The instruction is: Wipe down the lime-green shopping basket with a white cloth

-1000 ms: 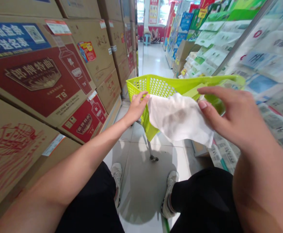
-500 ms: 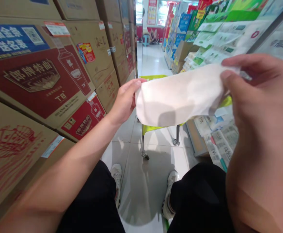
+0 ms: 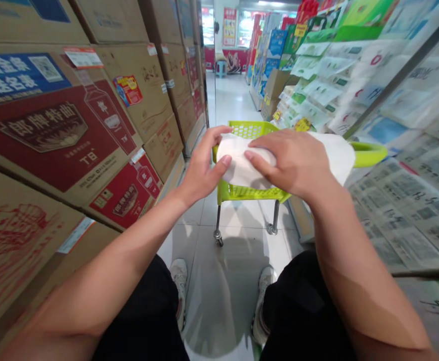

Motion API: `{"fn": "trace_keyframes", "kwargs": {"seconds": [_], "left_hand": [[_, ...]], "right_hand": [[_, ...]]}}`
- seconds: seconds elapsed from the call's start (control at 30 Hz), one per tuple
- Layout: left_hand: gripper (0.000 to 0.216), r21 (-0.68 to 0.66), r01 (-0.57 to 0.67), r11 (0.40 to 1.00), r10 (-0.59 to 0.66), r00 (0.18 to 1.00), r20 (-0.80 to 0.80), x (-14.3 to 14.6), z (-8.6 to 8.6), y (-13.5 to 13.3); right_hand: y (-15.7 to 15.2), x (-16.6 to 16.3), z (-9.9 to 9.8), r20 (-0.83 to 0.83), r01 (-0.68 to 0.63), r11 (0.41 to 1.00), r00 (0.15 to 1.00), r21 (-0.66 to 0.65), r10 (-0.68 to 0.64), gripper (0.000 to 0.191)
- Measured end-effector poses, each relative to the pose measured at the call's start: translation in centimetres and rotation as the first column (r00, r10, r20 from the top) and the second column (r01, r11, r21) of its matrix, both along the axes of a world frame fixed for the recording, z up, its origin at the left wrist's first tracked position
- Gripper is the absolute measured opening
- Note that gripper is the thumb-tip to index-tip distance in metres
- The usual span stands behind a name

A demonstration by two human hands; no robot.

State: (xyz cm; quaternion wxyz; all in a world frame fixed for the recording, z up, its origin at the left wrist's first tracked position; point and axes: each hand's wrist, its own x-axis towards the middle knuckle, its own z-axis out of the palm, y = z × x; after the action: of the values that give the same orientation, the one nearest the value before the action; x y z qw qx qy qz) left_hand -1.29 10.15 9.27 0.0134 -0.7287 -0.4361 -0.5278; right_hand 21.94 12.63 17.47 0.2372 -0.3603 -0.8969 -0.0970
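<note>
A white cloth (image 3: 238,163) is held between both hands, in front of a lime-green wheeled shopping basket (image 3: 249,193). My left hand (image 3: 204,165) pinches the cloth's left end with thumb and fingers. My right hand (image 3: 290,160) lies over the cloth's middle, fingers pressed down on it; the cloth's right end (image 3: 338,155) sticks out past the knuckles. The basket's green handle (image 3: 370,153) shows to the right of my right hand. The basket's inside is mostly hidden by my hands.
Stacked cardboard cartons (image 3: 72,130) with red labels wall the left side. Shelves of packaged paper goods (image 3: 392,115) line the right. A tiled aisle (image 3: 234,100) runs ahead between them. My knees and white shoes (image 3: 180,283) are below on the floor.
The cloth, held stretched up high half a second ago, has come down and been gathered between both hands. My right hand turned palm-down over it. The basket shows again behind it.
</note>
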Motion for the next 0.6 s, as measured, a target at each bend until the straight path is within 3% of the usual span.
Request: {"fn": "trace_keyframes", "kwargs": {"seconds": [0.1, 0.23, 0.37, 0.43, 0.5, 0.6], "left_hand": [[0.078, -0.011, 0.011, 1.0, -0.011, 1.0, 0.014, -1.2, -0.4, 1.3], [0.06, -0.004, 0.025, 1.0, -0.025, 1.0, -0.015, -1.8, 0.0, 2.0], [0.054, 0.091, 0.025, 0.996, -0.013, 0.992, -0.126, -1.3, 0.6, 2.1], [0.057, 0.105, 0.007, 0.994, 0.01, 0.988, -0.157, -1.1, 0.5, 2.0], [0.06, 0.095, -0.014, 0.995, 0.029, 0.987, -0.161, -0.8, 0.4, 1.9], [0.063, 0.078, -0.027, 0.997, 0.038, 0.988, -0.148, -0.7, 0.3, 1.7]], "right_hand": [[-0.1, -0.8, -0.6, 0.068, 0.047, 0.999, 0.997, -0.001, -0.047, 0.059], [1.4, 2.3, -0.1, 0.048, 0.154, 0.988, 0.987, -0.033, -0.152, 0.062], [2.5, 6.1, 0.8, 0.104, 0.393, 0.904, 0.919, -0.166, -0.38, 0.06], [2.2, 6.4, 0.6, 0.127, 0.458, 0.874, 0.888, -0.161, -0.442, 0.06], [1.1, 5.2, -0.2, 0.104, 0.389, 0.92, 0.918, -0.057, -0.382, 0.061], [-1.6, 1.3, -2.0, 0.057, 0.118, 0.986, 0.99, 0.12, -0.126, 0.062]]}}
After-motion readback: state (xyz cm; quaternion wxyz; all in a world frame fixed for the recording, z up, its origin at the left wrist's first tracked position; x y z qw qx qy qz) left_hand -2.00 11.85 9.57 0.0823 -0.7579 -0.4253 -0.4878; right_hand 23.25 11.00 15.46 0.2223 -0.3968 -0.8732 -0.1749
